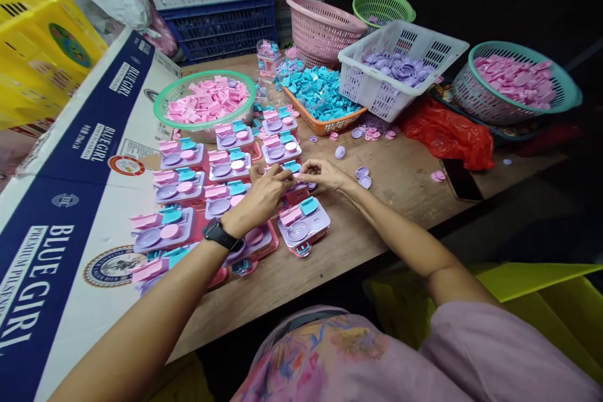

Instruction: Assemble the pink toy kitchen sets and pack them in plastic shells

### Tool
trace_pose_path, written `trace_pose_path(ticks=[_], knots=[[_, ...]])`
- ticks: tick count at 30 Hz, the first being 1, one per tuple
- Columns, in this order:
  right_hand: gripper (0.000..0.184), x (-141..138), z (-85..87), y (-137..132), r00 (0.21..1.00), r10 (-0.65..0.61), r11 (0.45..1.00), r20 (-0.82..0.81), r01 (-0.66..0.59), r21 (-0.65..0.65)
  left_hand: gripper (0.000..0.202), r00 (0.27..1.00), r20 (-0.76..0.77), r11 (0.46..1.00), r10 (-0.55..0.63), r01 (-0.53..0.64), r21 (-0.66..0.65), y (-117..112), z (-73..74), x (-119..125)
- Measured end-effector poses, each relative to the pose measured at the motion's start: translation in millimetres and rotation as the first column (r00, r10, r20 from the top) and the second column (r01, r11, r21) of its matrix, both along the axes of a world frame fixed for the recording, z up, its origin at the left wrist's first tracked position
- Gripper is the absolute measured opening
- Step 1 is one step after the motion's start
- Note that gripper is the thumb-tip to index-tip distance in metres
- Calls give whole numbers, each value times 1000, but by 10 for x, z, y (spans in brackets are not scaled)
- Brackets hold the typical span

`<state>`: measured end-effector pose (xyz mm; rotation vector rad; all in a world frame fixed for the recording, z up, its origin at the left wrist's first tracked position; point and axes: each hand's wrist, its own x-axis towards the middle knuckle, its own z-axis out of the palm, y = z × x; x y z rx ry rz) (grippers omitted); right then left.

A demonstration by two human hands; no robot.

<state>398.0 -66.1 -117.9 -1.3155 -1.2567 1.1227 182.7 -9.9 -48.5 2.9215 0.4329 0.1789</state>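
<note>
Both hands meet over one of the purple-topped toy boxes in the right column. My left hand (268,193), with a black watch (223,235) on its wrist, has its fingers bent down onto that box; what they hold is hidden. Opposite it, my right hand (325,174) pinches with thumb and forefinger at the box's right side, around something too small to make out. Nearer me sits another toy box (315,223), carrying a pink piece, a blue piece and a purple dish (298,231). Several similar boxes (170,228) stand in rows to the left, most with a pink round piece too.
Behind the rows are a green basket (160,103) of pink pieces and an orange tray (308,124) of blue pieces. A white basket (360,89) holds purple pieces. Loose purple dishes (365,182) and a phone (459,180) lie rightward. A cardboard sheet (94,169) borders the left.
</note>
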Motion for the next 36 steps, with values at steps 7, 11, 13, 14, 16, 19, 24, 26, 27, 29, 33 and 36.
trace_pose_path(ticks=[7, 11, 13, 14, 16, 19, 24, 26, 27, 29, 33, 36], knots=[[27, 572, 186, 266, 714, -354, 935, 604, 294, 200, 60, 999, 15, 999, 52, -52, 0, -67, 73, -3], [24, 916, 180, 575, 398, -424, 805, 813, 577, 137, 49, 990, 84, 993, 117, -117, -10, -187, 121, -49], [28, 969, 132, 700, 397, -412, 793, 820, 599, 109, 41, 979, 139, 989, 146, -146, -11, -265, 147, -102], [30, 977, 105, 746, 399, -407, 788, 822, 608, 95, 37, 974, 164, 988, 155, -155, -12, -303, 158, -137], [30, 982, 69, 799, 406, -397, 779, 823, 623, 69, 33, 964, 202, 985, 170, -170, -16, -370, 174, -219], [26, 984, 86, 734, 419, -401, 793, 815, 603, 80, 31, 946, 255, 979, 202, -198, -43, -445, 182, -353], [28, 767, 240, 20, 792, -499, 866, 351, 454, 208, 30, 877, 397, 962, 269, -230, -144, -590, 162, -495], [39, 533, 291, -440, 911, -404, 908, 84, 389, 154, 31, 846, 456, 960, 275, -220, -171, -686, 137, -497], [43, 393, 301, -669, 930, -367, 923, 0, 365, 122, 31, 834, 482, 962, 269, -208, -176, -741, 120, -487], [44, 96, 272, -1067, 938, -341, 936, -69, 345, 66, 33, 828, 506, 970, 239, -176, -170, -856, 75, -451], [31, -364, 64, -1437, 934, -355, 931, 33, 349, 108, 41, 876, 450, 983, 177, -135, -124, -1044, -34, -373], [22, -504, -46, -1422, 911, -386, 914, 144, 357, 191, 51, 924, 355, 988, 143, -112, -107, -1115, -90, -349]])
